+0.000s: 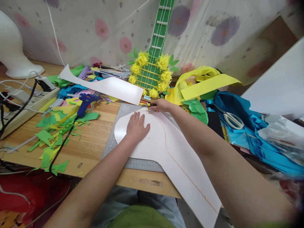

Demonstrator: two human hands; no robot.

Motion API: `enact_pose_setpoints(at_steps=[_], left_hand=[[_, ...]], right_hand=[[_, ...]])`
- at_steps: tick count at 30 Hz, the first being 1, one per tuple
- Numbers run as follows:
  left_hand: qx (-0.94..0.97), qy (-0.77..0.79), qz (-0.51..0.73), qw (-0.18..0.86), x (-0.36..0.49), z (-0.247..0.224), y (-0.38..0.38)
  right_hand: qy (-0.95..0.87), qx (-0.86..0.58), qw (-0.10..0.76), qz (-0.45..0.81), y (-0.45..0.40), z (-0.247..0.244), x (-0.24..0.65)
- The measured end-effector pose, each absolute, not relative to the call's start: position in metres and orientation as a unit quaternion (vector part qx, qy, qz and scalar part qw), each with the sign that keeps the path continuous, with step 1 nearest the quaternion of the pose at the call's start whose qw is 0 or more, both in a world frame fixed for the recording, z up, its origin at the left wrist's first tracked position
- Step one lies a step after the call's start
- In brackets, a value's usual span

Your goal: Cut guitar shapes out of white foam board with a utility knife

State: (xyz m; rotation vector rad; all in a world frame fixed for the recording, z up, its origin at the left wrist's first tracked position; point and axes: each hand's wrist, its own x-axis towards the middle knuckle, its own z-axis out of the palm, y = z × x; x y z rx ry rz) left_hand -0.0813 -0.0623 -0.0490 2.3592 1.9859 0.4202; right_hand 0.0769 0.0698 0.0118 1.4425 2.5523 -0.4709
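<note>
Wooden tabletop (97,136) bearing grey cutting mat (142,164); floral-print sheet (114,28) at twelve o'clock from left hand (137,127), blue glue gun (84,104) at ten; that hand flat, fingers spread, on orange-lined white board (152,144), which runs to five o'clock; right hand (160,105), by board's twelve-o'clock edge, closed round slim yellow-and-black tool (150,104).

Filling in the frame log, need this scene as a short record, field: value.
left hand: spread flat on white board
right hand: gripping slim tool at the board's far edge; tool type unclear
board: lies partly over mat, near end past the table edge
marking: orange line on the board
left side: glue gun, paper scraps
right side: scissors
behind: green guitar with yellow flowers, white strip
</note>
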Motion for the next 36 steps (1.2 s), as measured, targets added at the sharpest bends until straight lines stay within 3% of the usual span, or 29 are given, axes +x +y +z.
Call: enact_pose_setpoints(at_steps=[5,22,36], left_hand=[[0.756,0.639,0.138,0.01,-0.081,-0.052,-0.061],[0.759,0.638,0.129,0.005,-0.08,-0.052,-0.06],[0.759,0.639,0.123,0.011,-0.081,-0.047,-0.062]], right_hand=[[0.853,0.488,0.086,-0.163,0.067,0.012,0.073],[0.888,0.429,0.159,0.049,0.058,0.021,0.034],[0.894,0.4,0.197,0.048,0.062,0.028,0.039]])
